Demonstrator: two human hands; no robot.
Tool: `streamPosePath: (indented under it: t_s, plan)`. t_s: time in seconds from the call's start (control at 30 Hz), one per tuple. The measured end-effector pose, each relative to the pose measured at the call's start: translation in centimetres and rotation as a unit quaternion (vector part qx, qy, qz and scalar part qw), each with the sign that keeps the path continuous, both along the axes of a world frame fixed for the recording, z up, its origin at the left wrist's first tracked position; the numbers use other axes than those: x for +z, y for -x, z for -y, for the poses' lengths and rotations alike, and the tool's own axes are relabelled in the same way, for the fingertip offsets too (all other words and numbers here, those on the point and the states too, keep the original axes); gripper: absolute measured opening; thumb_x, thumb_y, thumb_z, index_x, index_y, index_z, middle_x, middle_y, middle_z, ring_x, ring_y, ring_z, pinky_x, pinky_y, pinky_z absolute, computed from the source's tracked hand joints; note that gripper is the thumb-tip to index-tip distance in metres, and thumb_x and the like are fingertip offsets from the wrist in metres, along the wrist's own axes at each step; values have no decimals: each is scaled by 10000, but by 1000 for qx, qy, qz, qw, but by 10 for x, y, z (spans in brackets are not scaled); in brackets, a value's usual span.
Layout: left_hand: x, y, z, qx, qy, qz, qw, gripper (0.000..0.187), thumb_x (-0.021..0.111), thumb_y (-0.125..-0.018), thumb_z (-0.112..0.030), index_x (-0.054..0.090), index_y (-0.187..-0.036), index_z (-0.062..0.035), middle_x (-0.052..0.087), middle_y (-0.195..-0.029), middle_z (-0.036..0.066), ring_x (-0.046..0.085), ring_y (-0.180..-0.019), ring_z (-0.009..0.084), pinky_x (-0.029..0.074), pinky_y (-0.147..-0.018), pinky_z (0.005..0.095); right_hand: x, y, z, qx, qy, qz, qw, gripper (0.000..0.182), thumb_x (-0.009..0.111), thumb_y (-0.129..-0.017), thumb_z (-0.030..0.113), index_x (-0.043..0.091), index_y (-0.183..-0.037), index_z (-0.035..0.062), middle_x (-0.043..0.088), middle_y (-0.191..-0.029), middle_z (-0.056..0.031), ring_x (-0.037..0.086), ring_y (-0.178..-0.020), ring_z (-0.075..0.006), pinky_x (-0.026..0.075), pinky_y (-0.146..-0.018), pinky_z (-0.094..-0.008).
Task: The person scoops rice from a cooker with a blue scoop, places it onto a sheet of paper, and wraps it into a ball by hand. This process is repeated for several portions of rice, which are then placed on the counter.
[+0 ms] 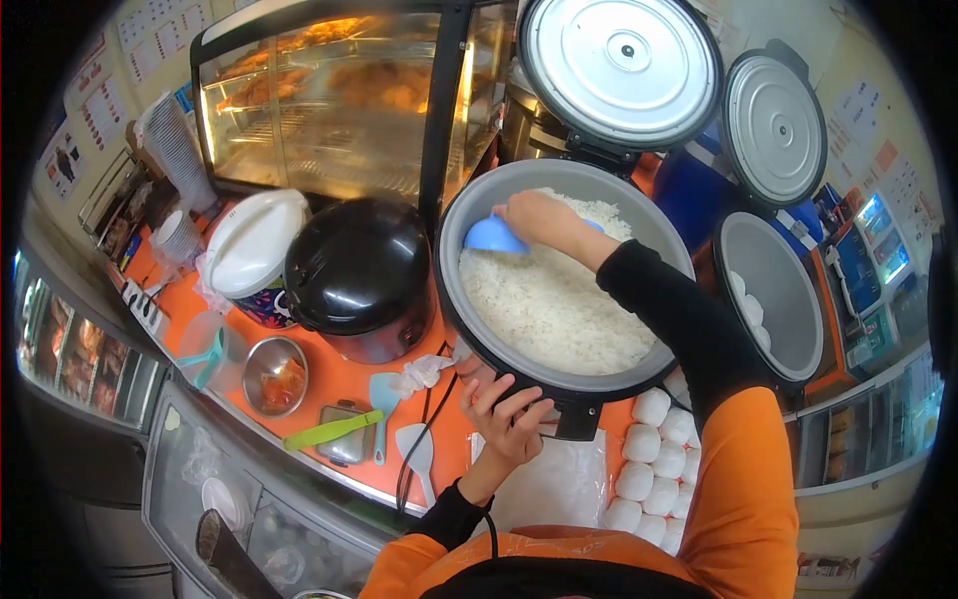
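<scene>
A large grey rice cooker (469, 324) stands with its lid raised and white cooked rice (554, 309) inside. My right hand (544, 220) reaches into it, closed around a blue scoop (494, 236); the scoop rests at the rice near the far left wall. Part of the scoop is hidden by my fingers. My left hand (504, 419) is at the cooker's front left edge, fingers spread and apart, holding nothing that I can see. Below the cooker lies a clear plastic sheet (554, 484), beside rows of white rounded portions (639, 477).
A black rice cooker (359, 270), a white-lidded pot (254, 245) and a steel bowl (276, 376) of orange-red food stand left. A white spatula (415, 454) and green tongs (334, 431) lie in front. A second open cooker (788, 290) is right; a lit food cabinet (329, 110) stands behind.
</scene>
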State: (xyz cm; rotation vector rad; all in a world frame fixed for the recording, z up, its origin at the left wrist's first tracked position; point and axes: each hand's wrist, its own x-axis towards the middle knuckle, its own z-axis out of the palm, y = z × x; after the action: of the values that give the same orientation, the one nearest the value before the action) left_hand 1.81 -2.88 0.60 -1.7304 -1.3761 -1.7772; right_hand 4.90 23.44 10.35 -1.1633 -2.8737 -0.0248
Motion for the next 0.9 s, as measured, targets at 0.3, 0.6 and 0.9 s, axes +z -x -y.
streamPosePath:
  t_s: [0.3, 0.6, 0.9]
  plan:
    - [0, 3, -4, 1, -18, -4, 1000, 158, 461, -797, -104, 599, -815, -181, 586, -893, -34, 499, -1014, 211, 237, -971, 492, 20, -13, 56, -92, 298, 202, 928, 578, 309, -932, 429, 610, -809, -49, 601, -685, -160, 571, -571, -279, 456, -602, -409]
    - [1, 6, -7, 8, -26, -14, 1000, 128, 464, -797, -115, 584, -796, -158, 584, -863, -24, 518, -969, 218, 269, -944, 499, 24, -91, 56, -163, 560, 242, 775, 665, 223, -926, 544, 549, -708, 8, 522, -599, -92, 473, -419, -166, 399, -392, -304]
    - [-4, 4, -3, -21, -4, 1, 1000, 136, 475, -778, -93, 580, -821, -169, 585, -846, -36, 518, -942, 192, 282, -946, 430, 3, -93, 43, 53, 134, -29, 989, 400, 365, -948, 325, 468, -996, -59, 592, -833, -241, 581, -787, -399, 453, -732, -448]
